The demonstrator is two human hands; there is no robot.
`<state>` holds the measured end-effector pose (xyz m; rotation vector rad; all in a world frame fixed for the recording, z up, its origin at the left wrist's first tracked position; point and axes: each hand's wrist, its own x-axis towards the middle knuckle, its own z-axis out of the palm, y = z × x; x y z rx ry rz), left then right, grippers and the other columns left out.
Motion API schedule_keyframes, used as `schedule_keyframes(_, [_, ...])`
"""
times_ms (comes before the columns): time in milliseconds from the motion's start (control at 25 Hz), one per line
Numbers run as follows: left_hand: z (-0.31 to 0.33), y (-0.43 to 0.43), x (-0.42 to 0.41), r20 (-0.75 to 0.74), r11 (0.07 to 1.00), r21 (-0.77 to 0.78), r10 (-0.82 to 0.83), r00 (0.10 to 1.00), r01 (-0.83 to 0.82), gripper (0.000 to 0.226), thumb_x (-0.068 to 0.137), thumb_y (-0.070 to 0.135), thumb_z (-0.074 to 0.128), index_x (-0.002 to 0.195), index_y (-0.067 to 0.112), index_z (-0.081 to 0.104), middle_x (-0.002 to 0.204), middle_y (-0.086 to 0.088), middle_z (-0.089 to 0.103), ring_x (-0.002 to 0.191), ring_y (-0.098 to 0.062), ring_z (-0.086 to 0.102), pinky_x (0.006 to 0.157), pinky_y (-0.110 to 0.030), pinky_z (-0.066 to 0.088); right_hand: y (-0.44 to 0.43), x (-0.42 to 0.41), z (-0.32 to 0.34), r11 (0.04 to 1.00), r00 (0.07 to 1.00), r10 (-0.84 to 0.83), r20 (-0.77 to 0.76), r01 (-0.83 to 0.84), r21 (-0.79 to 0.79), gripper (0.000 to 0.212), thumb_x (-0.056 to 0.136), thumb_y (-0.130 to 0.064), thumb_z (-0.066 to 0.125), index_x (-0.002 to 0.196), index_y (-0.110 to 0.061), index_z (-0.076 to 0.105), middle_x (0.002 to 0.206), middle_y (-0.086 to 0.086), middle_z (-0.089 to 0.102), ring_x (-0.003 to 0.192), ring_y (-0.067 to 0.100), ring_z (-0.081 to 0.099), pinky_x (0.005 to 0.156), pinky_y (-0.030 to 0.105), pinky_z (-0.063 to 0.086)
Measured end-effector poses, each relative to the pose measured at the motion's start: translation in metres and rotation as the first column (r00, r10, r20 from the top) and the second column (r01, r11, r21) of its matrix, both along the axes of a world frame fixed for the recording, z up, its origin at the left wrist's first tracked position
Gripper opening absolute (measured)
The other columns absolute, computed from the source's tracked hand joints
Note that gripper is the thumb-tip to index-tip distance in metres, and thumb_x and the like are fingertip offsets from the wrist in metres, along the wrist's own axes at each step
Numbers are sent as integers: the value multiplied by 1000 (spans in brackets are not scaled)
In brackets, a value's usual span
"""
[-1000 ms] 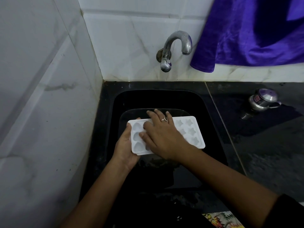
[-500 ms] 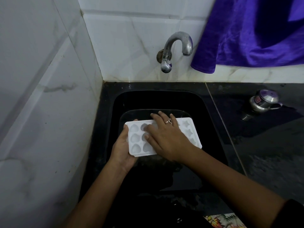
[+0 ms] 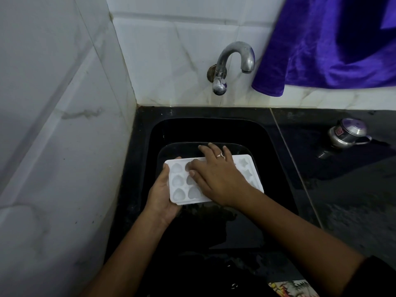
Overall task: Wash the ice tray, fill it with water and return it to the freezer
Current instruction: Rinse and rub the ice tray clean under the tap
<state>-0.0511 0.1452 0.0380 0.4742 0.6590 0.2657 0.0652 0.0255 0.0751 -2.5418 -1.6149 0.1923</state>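
Observation:
A white ice tray (image 3: 181,185) with heart and star shaped cells is held level over the black sink (image 3: 278,159). My left hand (image 3: 161,194) grips its left end, thumb on the rim and fingers underneath. My right hand (image 3: 216,174), with a ring on one finger, lies flat across the middle of the tray, fingers spread over the cells and reaching past the far edge. The right end of the tray shows star cells. A metal tap (image 3: 232,65) juts from the tiled wall above the sink; no water runs from it.
White tiled walls close in the left and back. A purple cloth (image 3: 334,46) hangs at the upper right beside the tap. A small steel lidded pot (image 3: 347,133) stands on the dark wet counter (image 3: 353,200) right of the sink.
My right hand has slid to the right and further across the tray, uncovering more heart cells. The tray has shifted slightly left and toward me; my left hand keeps its grip.

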Motion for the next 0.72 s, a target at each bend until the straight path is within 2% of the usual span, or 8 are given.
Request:
schedule_keyframes(80, [-1, 2, 0, 6, 1000, -2, -8, 1000, 8, 66, 109, 52, 32, 92, 20, 86, 114, -17, 77, 93, -30, 78, 73, -47, 65, -5, -2, -4, 1000, 1000, 28, 14, -28, -7, 55, 106, -54, 19, 137, -28, 55, 163, 16, 34, 154, 38, 22, 124, 65, 12])
schedule_keyframes(160, [-4, 0, 1, 1, 1000, 0, -15, 1000, 15, 65, 109, 52, 32, 94, 20, 86, 117, -17, 76, 94, -30, 77, 78, -49, 63, -4, -5, -4, 1000, 999, 23, 26, -23, -8, 54, 106, -53, 19, 130, -25, 59, 162, 17, 35, 154, 39, 24, 124, 65, 13])
schedule_keyframes(280, [-6, -4, 1, 4, 1000, -17, -26, 1000, 26, 60, 108, 53, 33, 109, 18, 81, 124, -18, 74, 100, -31, 76, 84, -53, 60, 5, -10, 0, 1000, 1000, 5, 27, -5, 5, 59, 103, -53, 16, 118, -20, 62, 160, 19, 38, 153, 40, 27, 123, 66, 14])
schedule_keyframes(440, [-5, -1, -2, 23, 1000, -30, -9, 1000, 10, 53, 108, 52, 34, 128, 16, 67, 121, -17, 74, 98, -30, 77, 78, -49, 64, 6, -8, -3, 997, 996, 67, 56, -66, -30, 61, 103, -54, 13, 130, -25, 59, 162, 17, 35, 154, 39, 24, 123, 66, 13])
schedule_keyframes(520, [-4, 0, -1, 22, 1000, -23, 1, 1000, 0, 53, 109, 50, 33, 120, 16, 72, 117, -17, 75, 94, -30, 77, 74, -48, 65, 5, -3, -1, 999, 998, 19, 55, -17, -34, 62, 102, -55, 12, 130, -29, 60, 162, 17, 36, 153, 39, 24, 123, 66, 13])
schedule_keyframes(640, [-2, 2, -1, 2, 999, -45, 9, 1000, -9, 61, 109, 50, 31, 104, 15, 81, 110, -18, 78, 87, -31, 79, 66, -46, 65, -1, -5, -1, 998, 999, 42, 15, -41, -45, 61, 104, -55, 14, 138, -26, 56, 164, 16, 32, 155, 38, 21, 125, 64, 10])
schedule_keyframes(720, [-3, 2, -1, -11, 999, -40, -2, 1000, 1, 63, 109, 52, 30, 108, 12, 80, 111, -18, 77, 89, -30, 78, 71, -45, 65, -2, -6, 4, 999, 999, 46, -11, -46, -1, 57, 106, -53, 18, 132, -23, 59, 163, 16, 33, 155, 36, 22, 125, 62, 12])
